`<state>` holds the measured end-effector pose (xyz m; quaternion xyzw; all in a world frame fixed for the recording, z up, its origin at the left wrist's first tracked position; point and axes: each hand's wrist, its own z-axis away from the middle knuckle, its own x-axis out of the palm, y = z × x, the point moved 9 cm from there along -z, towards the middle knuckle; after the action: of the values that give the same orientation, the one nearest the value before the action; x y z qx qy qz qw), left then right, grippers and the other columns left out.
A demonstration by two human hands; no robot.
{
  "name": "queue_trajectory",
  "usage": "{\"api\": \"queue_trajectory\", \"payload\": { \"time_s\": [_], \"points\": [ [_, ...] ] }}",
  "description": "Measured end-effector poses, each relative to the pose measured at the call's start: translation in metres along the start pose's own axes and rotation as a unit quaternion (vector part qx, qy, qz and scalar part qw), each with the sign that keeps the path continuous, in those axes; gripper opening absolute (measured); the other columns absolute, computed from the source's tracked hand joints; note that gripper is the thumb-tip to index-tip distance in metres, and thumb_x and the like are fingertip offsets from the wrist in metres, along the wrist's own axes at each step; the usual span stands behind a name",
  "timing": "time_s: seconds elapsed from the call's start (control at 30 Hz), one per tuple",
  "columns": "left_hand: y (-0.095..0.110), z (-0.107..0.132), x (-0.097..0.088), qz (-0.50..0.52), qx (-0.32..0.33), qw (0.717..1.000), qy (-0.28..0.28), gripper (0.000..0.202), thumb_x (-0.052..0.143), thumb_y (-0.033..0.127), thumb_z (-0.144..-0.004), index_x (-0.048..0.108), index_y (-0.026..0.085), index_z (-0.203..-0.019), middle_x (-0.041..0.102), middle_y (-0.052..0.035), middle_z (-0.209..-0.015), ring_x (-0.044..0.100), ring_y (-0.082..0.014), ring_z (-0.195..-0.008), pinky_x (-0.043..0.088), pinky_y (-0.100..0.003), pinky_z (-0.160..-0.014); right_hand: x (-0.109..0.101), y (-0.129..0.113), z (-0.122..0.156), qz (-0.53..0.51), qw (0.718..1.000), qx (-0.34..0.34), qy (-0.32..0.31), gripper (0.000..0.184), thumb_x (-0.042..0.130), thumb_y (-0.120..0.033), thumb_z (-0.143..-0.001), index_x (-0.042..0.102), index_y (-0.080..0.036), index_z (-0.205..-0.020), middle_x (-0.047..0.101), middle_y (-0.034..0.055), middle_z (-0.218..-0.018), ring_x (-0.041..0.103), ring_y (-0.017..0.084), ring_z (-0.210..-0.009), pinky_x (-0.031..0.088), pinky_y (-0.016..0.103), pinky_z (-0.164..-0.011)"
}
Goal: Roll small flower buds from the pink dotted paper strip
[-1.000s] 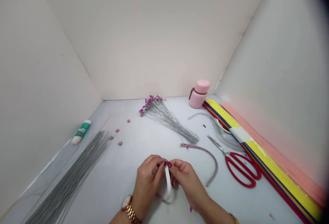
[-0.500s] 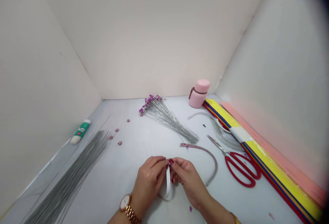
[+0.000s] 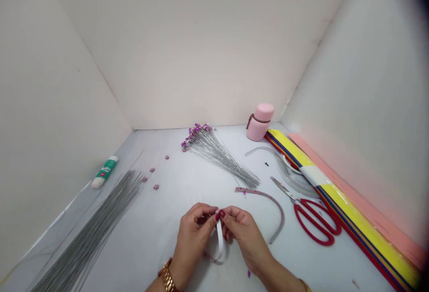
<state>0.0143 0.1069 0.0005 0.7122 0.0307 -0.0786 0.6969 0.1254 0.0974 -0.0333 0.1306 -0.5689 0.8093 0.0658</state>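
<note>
**Two hands pinch a white strip (image 3: 220,240) above a pale table (image 3: 174,167)**

Plain off-white walls (image 3: 201,46) meet in a corner behind the table. From the left lie a green-and-white glue tube (image 3: 104,172), a long bundle of grey wires (image 3: 90,229) and a few tiny pink flowers (image 3: 156,187). At the front centre, the left hand (image 3: 192,243) and right hand (image 3: 246,243) sit close together, their fingertips pressed onto the top of the white strip, which hangs in a narrow loop just above the table. Beyond them are flower-tipped wires (image 3: 214,153) and a pink bottle (image 3: 259,122). Further right lie a curved pink strip (image 3: 268,202), red scissors (image 3: 313,220) and yellow paper (image 3: 362,207).

Compared with a moment earlier, the left wrist has turned: the watch face is gone from view, leaving only the gold bracelet (image 3: 166,276).
</note>
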Motion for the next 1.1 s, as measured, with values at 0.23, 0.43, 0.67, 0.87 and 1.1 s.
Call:
{"api": "queue_trajectory", "payload": {
  "time_s": [0.23,0.43,0.67,0.87,1.1],
  "points": [
    [-0.013,-0.002,0.002,0.077,-0.089,0.992,-0.035,0.014,0.061,0.025,-0.072,0.064,0.011,-0.072,0.064,-0.0041,-0.063,0.057,-0.0141,-0.058,0.044,-0.023,-0.056,-0.003,-0.004,0.001,0.045,0.999,-0.028,0.001,0.026,0.060,-0.037,-0.074,0.058,-0.013,-0.067,0.045,-0.0057,-0.048,0.038,0.007,-0.045,0.028,0.019,-0.045],
    [-0.020,0.001,0.011,0.144,-0.127,0.980,-0.062,0.015,0.057,0.025,-0.076,0.057,0.013,-0.067,0.059,-0.0003,-0.053,0.057,-0.0129,-0.049,0.043,-0.024,-0.052,0.000,-0.008,0.003,0.064,0.997,-0.035,-0.012,0.025,0.057,-0.038,-0.076,0.057,-0.014,-0.070,0.053,-0.0029,-0.054,0.044,0.008,-0.048,0.033,0.019,-0.047],
    [-0.020,-0.001,0.012,0.156,-0.119,0.978,-0.065,0.014,0.060,0.026,-0.072,0.060,0.013,-0.075,0.061,-0.0018,-0.056,0.059,-0.0148,-0.054,0.044,-0.026,-0.056,0.001,-0.006,0.001,0.070,0.997,-0.018,-0.024,0.026,0.060,-0.039,-0.073,0.056,-0.014,-0.068,0.054,-0.0026,-0.054,0.047,0.008,-0.046,0.034,0.019,-0.044],
    [-0.015,-0.003,-0.003,0.092,-0.099,0.991,-0.009,0.015,0.058,0.025,-0.074,0.061,0.012,-0.068,0.057,0.0005,-0.053,0.054,-0.0120,-0.051,0.041,-0.021,-0.051,0.001,0.005,-0.001,0.050,0.998,0.013,-0.026,0.026,0.062,-0.039,-0.070,0.056,-0.014,-0.069,0.057,-0.0020,-0.054,0.050,0.008,-0.045,0.035,0.019,-0.043],
    [-0.004,0.004,-0.009,-0.004,-0.023,0.999,0.035,0.012,0.053,0.024,-0.077,0.062,0.017,-0.075,0.063,-0.0028,-0.067,0.058,-0.0161,-0.062,0.045,-0.025,-0.058,0.008,0.008,0.003,-0.015,0.997,0.059,-0.038,0.029,0.065,-0.039,-0.066,0.054,-0.013,-0.066,0.058,-0.0009,-0.052,0.048,0.007,-0.040,0.031,0.018,-0.040]
  ]
}}
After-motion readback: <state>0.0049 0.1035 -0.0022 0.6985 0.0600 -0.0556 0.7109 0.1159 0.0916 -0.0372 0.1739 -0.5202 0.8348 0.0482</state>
